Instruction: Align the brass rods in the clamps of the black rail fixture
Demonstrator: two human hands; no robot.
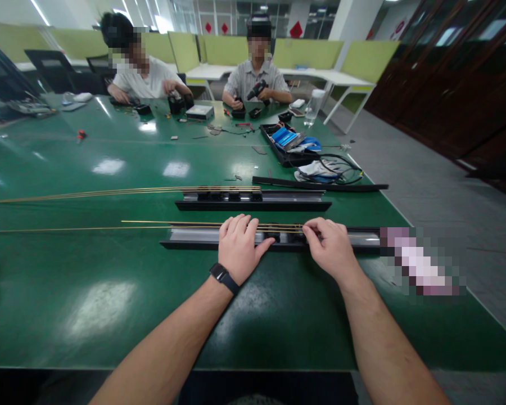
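A long black channel (194, 245) with a silvery inside lies crosswise on the table before me. Thin brass-coloured rods (152, 227) run along it and stick out far to the left. My left hand (242, 244) lies across the channel and rods, fingers stretched over the far wall and thumb apart. Farther right, my right hand (329, 244) is closed in a pinch, thumb and forefinger on the end of a rod above a dark block (296, 236) in the channel. The fingertips partly cover the rod's end.
Beyond lies a second channel (253, 206) with rods and dark blocks. A black bar (320, 184), cables (341, 169) and a black tray (274, 149) sit at the right. Two people work across the table, one holding a power drill (258, 89). The table's right edge (398, 211) is near.
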